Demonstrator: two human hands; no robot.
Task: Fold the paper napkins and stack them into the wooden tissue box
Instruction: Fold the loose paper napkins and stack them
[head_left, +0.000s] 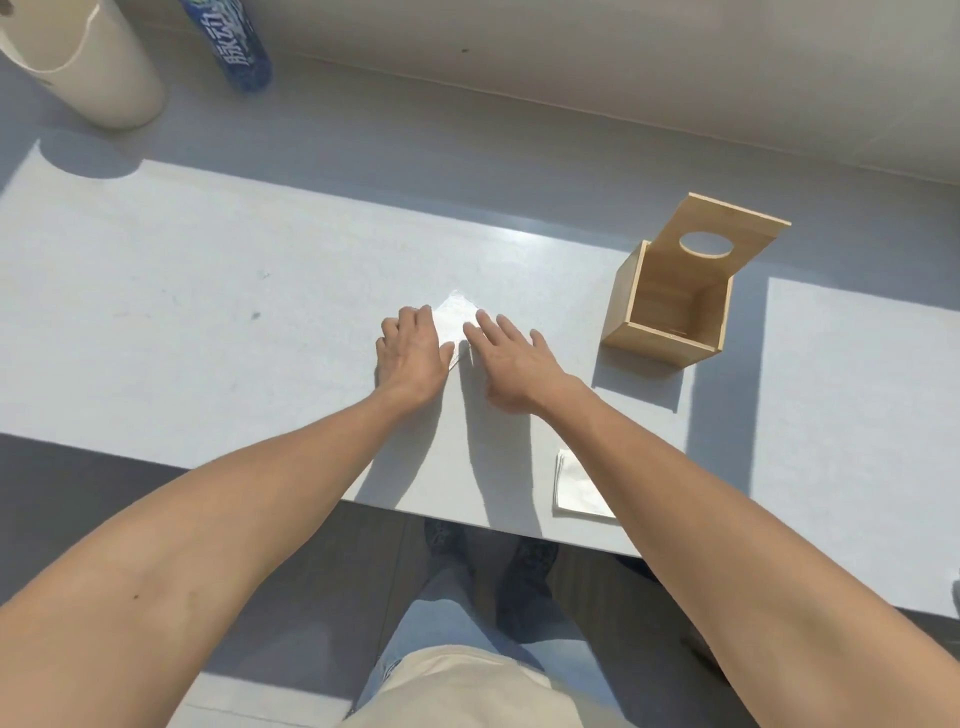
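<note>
Head view: a white paper napkin (457, 319) lay flat on the pale worktop (208, 291), turned so one corner pointed away from the person. The left hand (410, 353) rested palm-down on its left part and the right hand (511, 364) on its right part, fingers extended and spread flat, neither hand gripping; the far corner showed between them. The wooden tissue box (670, 306) stood well apart to the right, its top open and its lid (722, 234), pierced by an oval hole, raised behind it. A stack of napkins (576, 488) lay at the near worktop edge, partly under the right forearm. A cream cylinder (88, 67) and a blue bottle (234, 41) stood far left, leaving broad bare surface left of the hands
</note>
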